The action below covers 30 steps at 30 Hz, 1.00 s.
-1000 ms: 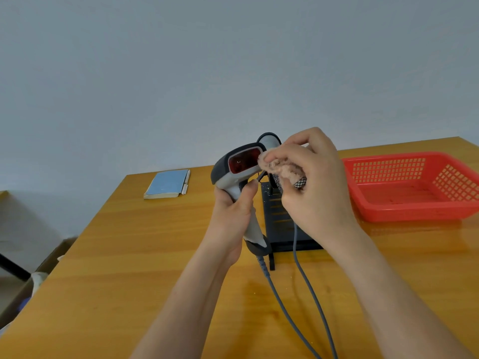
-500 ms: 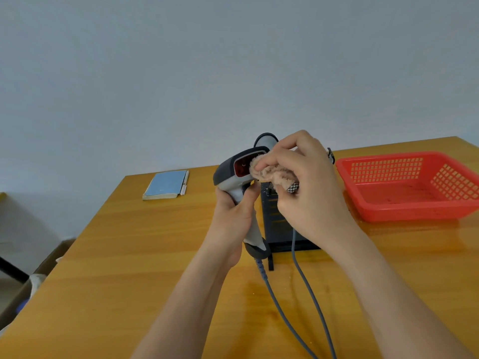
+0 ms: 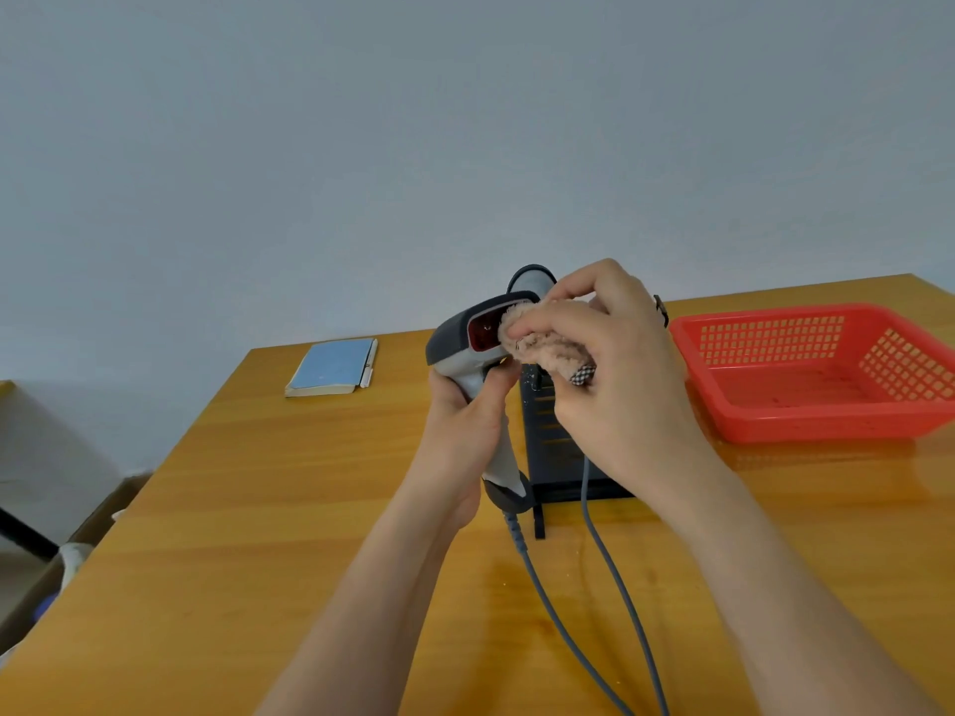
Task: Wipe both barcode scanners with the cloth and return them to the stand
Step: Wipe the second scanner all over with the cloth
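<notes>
Lying flat left of the stand (image 3: 555,457), a thin blue notebook (image 3: 330,373) rests on the glossy wooden table (image 3: 258,509). Just left of the stand, the left hand (image 3: 465,431) curls round the grey barcode scanner (image 3: 467,354) grip, hiding most of it, while the right hand (image 3: 620,385) pinches a fuzzy pink cloth (image 3: 548,348) against its red window. A second scanner (image 3: 532,281) on the slotted black stand is mostly hidden behind the hands; right of the stand sits a red perforated plastic basket (image 3: 816,374), cut off at the edge.
</notes>
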Motion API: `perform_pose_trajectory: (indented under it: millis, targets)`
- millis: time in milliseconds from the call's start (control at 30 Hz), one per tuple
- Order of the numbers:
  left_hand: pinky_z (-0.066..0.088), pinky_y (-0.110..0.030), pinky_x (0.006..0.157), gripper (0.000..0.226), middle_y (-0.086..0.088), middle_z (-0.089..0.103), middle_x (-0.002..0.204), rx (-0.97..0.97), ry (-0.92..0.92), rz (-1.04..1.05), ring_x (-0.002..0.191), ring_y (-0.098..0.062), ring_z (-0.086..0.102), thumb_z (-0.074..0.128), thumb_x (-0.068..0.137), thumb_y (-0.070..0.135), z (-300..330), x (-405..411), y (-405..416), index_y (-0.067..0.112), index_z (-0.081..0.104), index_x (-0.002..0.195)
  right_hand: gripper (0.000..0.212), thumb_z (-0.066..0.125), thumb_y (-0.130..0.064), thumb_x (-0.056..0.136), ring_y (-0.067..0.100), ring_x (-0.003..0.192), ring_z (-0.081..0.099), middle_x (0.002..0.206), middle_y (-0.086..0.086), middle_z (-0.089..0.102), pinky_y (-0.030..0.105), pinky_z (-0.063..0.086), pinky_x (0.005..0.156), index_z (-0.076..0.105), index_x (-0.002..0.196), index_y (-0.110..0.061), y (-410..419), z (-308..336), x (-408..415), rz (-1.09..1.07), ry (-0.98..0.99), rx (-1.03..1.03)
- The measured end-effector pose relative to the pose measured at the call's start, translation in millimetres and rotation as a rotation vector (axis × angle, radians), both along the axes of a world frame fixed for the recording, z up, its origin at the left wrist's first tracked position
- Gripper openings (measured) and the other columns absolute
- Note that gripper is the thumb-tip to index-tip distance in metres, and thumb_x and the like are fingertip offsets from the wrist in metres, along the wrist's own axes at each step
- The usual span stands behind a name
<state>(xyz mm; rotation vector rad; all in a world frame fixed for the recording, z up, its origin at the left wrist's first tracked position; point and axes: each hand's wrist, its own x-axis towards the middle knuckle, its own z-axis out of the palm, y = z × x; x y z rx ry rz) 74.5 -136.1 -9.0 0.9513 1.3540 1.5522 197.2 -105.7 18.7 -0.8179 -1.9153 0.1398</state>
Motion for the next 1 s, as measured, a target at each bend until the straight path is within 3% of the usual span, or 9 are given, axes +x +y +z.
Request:
perform_pose_trajectory:
  millis: [167, 400, 533, 633, 733, 833, 1000]
  targets:
    - [0.047, -0.029, 0.088, 0.039, 0.013, 0.056, 0.112, -0.018, -0.024, 0.011, 0.111, -0.012, 0.053, 0.062, 0.093, 0.035, 0, -1, 0, 0.033, 0.042, 0.126, 0.043, 0.064, 0.011, 0.066, 0.017, 0.095, 0.048, 0.099, -0.006, 0.048, 0.012, 0.038, 0.073, 0.072, 0.093, -0.021, 2, 3, 7, -0.049, 0.074, -0.025]
    - [0.044, -0.034, 0.098, 0.041, 0.013, 0.055, 0.112, -0.014, -0.033, 0.011, 0.112, -0.013, 0.052, 0.061, 0.093, 0.036, 3, 1, 0, 0.034, 0.042, 0.128, 0.044, 0.070, 0.009, 0.070, 0.022, 0.099, 0.052, 0.105, 0.003, 0.051, 0.019, 0.046, 0.076, 0.072, 0.105, -0.018, 5, 5, 0, -0.072, 0.097, -0.030]
    - [0.045, -0.034, 0.099, 0.039, 0.013, 0.056, 0.112, -0.011, -0.050, 0.003, 0.112, -0.010, 0.053, 0.061, 0.093, 0.038, 2, 0, 1, 0.034, 0.043, 0.127, 0.049, 0.071, 0.008, 0.070, 0.012, 0.095, 0.047, 0.106, 0.002, 0.047, 0.005, 0.038, 0.074, 0.070, 0.113, -0.016, 2, -1, -4, -0.070, 0.019, -0.063]
    - [0.046, -0.034, 0.098, 0.035, 0.011, 0.057, 0.113, -0.029, -0.036, 0.016, 0.113, -0.011, 0.053, 0.061, 0.093, 0.035, -3, -3, 0, 0.032, 0.043, 0.123, 0.045, 0.070, 0.008, 0.070, 0.007, 0.088, 0.044, 0.103, -0.005, 0.045, 0.002, 0.037, 0.072, 0.071, 0.106, -0.020, -1, 0, -3, -0.010, -0.019, -0.086]
    - [0.045, -0.035, 0.100, 0.036, 0.008, 0.055, 0.113, -0.027, -0.045, 0.015, 0.115, -0.014, 0.052, 0.060, 0.094, 0.034, -4, -4, 0, 0.030, 0.042, 0.125, 0.040, 0.070, 0.009, 0.071, 0.000, 0.086, 0.047, 0.100, -0.002, 0.051, 0.001, 0.038, 0.076, 0.072, 0.099, -0.019, -2, 2, 1, 0.023, 0.075, -0.091]
    - [0.044, -0.035, 0.100, 0.038, 0.007, 0.055, 0.112, -0.012, -0.039, 0.003, 0.114, -0.016, 0.052, 0.060, 0.094, 0.034, -2, -4, 2, 0.029, 0.042, 0.128, 0.034, 0.073, 0.001, 0.077, -0.002, 0.089, 0.051, 0.102, 0.002, 0.055, 0.002, 0.041, 0.076, 0.072, 0.106, -0.017, -2, 3, -1, 0.009, 0.205, -0.100]
    - [0.046, -0.032, 0.099, 0.040, 0.009, 0.060, 0.124, 0.025, 0.043, -0.026, 0.119, -0.010, 0.054, 0.060, 0.095, 0.036, -6, -3, 4, 0.032, 0.042, 0.129, 0.036, 0.076, -0.002, 0.077, -0.008, 0.083, 0.047, 0.101, 0.005, 0.054, -0.003, 0.036, 0.075, 0.071, 0.111, -0.010, -2, 2, -10, -0.029, 0.203, -0.096]
